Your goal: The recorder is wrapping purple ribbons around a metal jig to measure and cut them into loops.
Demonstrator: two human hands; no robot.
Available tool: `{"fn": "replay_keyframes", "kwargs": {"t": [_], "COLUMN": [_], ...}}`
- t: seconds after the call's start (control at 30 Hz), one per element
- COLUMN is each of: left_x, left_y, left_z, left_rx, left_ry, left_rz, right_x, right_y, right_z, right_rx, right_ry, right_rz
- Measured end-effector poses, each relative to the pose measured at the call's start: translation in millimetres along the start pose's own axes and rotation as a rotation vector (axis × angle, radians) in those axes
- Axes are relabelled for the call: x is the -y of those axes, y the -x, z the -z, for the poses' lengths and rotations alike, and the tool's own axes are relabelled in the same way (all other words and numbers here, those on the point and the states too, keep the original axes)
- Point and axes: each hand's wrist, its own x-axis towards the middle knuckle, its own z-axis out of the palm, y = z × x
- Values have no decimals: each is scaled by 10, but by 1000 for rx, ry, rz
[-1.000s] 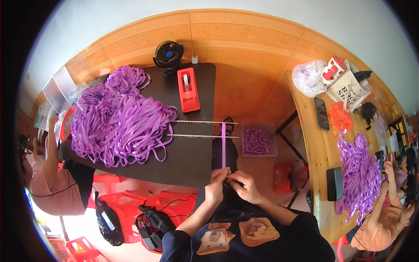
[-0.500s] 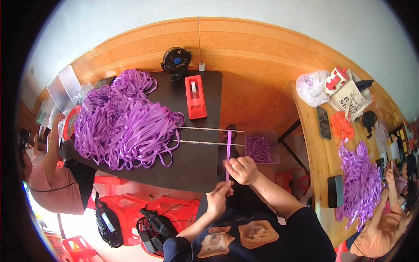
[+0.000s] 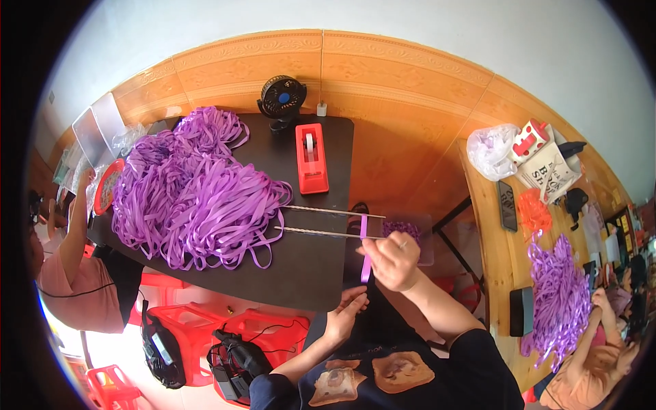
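Two thin metal rods (image 3: 321,233) jut out past the right edge of the dark table. A narrow purple ribbon (image 3: 366,268) hangs across them toward me. My left hand (image 3: 346,316) is closed in a pinch by the ribbon's lower end, below the table corner. Just beside the nearer rod's tip, my right hand (image 3: 392,261) is curled closed in front of the ribbon. Its fingers hide whatever they grip. A large heap of purple ribbon loops (image 3: 205,198) lies on the table, around the rods' far ends.
On the dark table (image 3: 273,277) stand a red tape dispenser (image 3: 312,160) and a small black fan (image 3: 282,99). A clear bin (image 3: 426,254) with purple pieces sits below. To the right, a wooden table (image 3: 502,294) bears more ribbon. People sit at both sides; red stools (image 3: 266,342) stand at left.
My right hand has moved up and slightly right, to the nearer rod's tip. My left hand has stayed low, near the ribbon's end. The view has shifted a little.
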Motion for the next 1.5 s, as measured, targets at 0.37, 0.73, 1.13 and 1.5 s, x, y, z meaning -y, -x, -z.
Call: {"fn": "replay_keyframes", "kwargs": {"t": [0.37,0.73,1.13,1.5], "left_x": [62,-170,-224,-194], "left_y": [-831,-1341,-1388,-1280], "left_z": [-357,-588,-623,-582], "left_rx": [-120,-267,-236,-76], "left_ry": [-59,9,18,208], "left_rz": [-141,-290,-344,-371], "right_x": [-1022,-1131,-1134,-456], "right_y": [-65,124,362,873], "right_z": [-631,-841,-928,-599], "right_rx": [129,333,365,165], "right_ry": [-925,-1178,-1244,-1291], "right_rz": [-830,-1223,-1380,-1405]}}
